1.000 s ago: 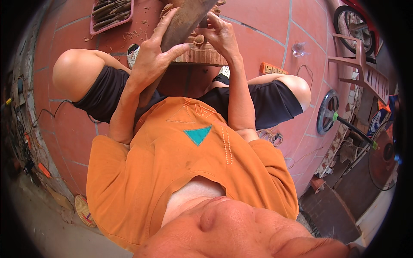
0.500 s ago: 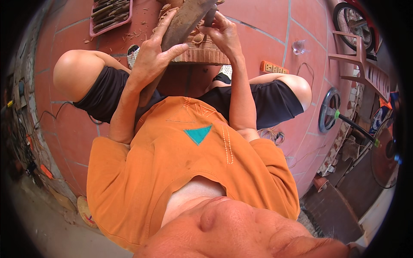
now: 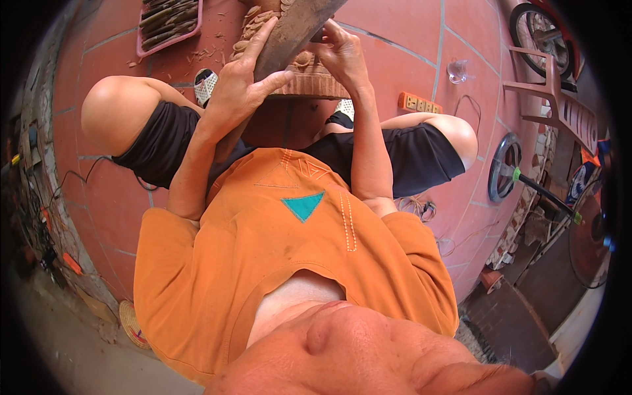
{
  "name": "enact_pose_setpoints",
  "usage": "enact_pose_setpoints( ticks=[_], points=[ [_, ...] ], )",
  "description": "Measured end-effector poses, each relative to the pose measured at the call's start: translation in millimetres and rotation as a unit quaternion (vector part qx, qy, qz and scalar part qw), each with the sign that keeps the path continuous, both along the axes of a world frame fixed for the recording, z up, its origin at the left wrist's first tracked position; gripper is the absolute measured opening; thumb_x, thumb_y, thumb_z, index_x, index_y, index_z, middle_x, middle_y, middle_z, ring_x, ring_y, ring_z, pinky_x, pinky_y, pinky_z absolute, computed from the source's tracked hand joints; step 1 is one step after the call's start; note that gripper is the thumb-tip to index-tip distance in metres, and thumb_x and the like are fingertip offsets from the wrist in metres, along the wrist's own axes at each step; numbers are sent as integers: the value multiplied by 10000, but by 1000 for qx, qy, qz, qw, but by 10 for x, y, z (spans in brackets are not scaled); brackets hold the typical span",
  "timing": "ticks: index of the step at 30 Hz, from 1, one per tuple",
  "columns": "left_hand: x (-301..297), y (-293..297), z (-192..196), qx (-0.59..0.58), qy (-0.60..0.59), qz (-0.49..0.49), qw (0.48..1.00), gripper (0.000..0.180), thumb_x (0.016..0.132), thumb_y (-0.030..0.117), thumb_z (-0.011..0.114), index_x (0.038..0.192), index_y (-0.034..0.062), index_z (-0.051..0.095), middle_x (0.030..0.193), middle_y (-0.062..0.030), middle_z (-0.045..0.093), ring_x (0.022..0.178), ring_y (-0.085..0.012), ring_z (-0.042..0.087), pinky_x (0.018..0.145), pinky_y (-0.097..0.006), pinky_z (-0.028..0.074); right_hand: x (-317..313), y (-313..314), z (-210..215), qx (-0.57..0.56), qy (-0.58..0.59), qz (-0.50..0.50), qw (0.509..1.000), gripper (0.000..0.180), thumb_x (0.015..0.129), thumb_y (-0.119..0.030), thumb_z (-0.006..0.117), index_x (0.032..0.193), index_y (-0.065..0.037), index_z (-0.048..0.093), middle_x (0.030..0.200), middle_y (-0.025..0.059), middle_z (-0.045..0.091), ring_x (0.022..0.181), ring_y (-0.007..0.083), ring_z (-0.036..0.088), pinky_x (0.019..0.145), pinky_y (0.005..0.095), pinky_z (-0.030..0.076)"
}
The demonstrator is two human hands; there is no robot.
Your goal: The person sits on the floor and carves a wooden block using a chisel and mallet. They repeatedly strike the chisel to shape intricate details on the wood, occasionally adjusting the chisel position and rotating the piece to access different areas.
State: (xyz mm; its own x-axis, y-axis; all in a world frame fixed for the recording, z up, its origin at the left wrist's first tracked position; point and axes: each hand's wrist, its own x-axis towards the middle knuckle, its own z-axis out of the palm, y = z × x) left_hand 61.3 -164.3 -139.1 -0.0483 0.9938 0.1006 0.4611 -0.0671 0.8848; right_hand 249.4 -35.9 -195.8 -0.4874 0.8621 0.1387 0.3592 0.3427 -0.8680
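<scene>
A long dark-brown wooden mallet [image 3: 289, 39] slants across the top middle, its slimmer end running down past my left wrist. My left hand [image 3: 238, 92] holds it, with long fingers along one side and the thumb stretched out on the other. My right hand [image 3: 342, 60] is closed, fingertips pinching a dark chisel handle [image 3: 318, 35] largely covered by the mallet. Beneath both lies a carved wooden piece [image 3: 309, 85] with a ridged near edge and rounded relief; its far part is cut off by the frame. The chisel's tip is hidden.
A pink tray [image 3: 170, 45] of carving tools stands at upper left, with wood shavings [image 3: 201, 54] beside it. On the right are an orange power strip [image 3: 419, 103], a clear cup [image 3: 457, 72], a plastic chair [image 3: 559, 105] and a round fan base [image 3: 505, 168]. My bent knees flank the work.
The mallet has shifted right and now covers more of the chisel handle. My left hand has moved slightly right with it; my right hand stays nearly in place.
</scene>
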Motion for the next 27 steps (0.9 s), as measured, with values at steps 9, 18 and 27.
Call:
enact_pose_setpoints(
  ticks=[9,18,27],
  points=[
    [16,-12,148,5,-98,26,995,783,919,198,751,1577,57,349,1480,-192,534,1305,-250,569,1112,-355,430,7,7,-54,7,24,-5,1000,336,826,-96,773,1155,-91,702,925,66,764,880,175,736,798,333,572],
    [0,8,-23,33,-23,6,999,838,893,348,767,1579,119,345,1337,-291,610,1226,-407,630,1005,-429,506,139,75,-63,-16,-38,-43,998,378,820,-67,768,1190,-70,696,916,46,760,881,119,715,778,313,563],
    [-11,-1,61,16,-23,14,999,830,890,355,773,1572,122,361,1360,-286,603,1249,-392,622,1034,-418,495,135,45,-70,-28,36,-62,997,315,780,-149,801,1067,-75,696,843,104,750,775,204,726,710,357,549]
  ],
)
